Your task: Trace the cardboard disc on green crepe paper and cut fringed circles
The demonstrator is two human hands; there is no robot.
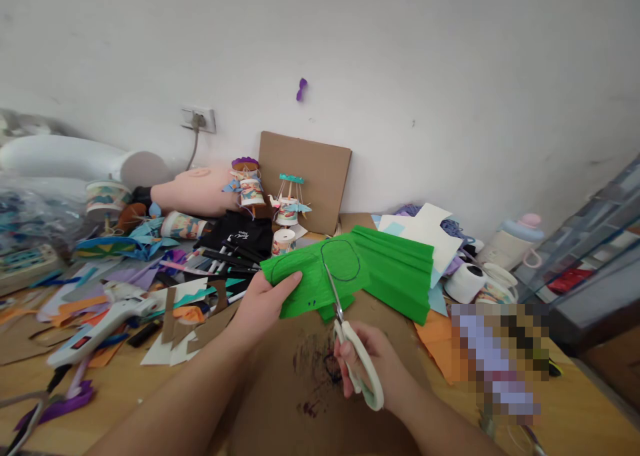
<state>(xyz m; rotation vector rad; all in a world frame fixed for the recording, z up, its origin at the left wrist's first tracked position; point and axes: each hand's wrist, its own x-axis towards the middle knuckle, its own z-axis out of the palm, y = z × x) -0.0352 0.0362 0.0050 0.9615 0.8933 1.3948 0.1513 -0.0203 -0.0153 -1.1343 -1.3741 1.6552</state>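
My left hand (265,301) pinches the left end of a green crepe paper sheet (305,276), thumb on top. Dark rounded outlines are drawn on the sheet. In my right hand (370,356) is a pair of white-handled scissors (363,369), its blades pointing up and away against the sheet, close to the right-hand outline. Whether the blades are cutting into the paper I cannot tell. A pleated piece of green crepe paper (397,269) spreads to the right behind the sheet. Below both hands lies a stained brown cardboard (280,389).
On the left, a glue gun (100,329) lies among paper scraps and pens. Small decorated cup models (287,209) stand before a cardboard panel (305,176) at the wall. A thread spool (465,281) and a bottle (515,243) are at right. One patch at right is pixelated.
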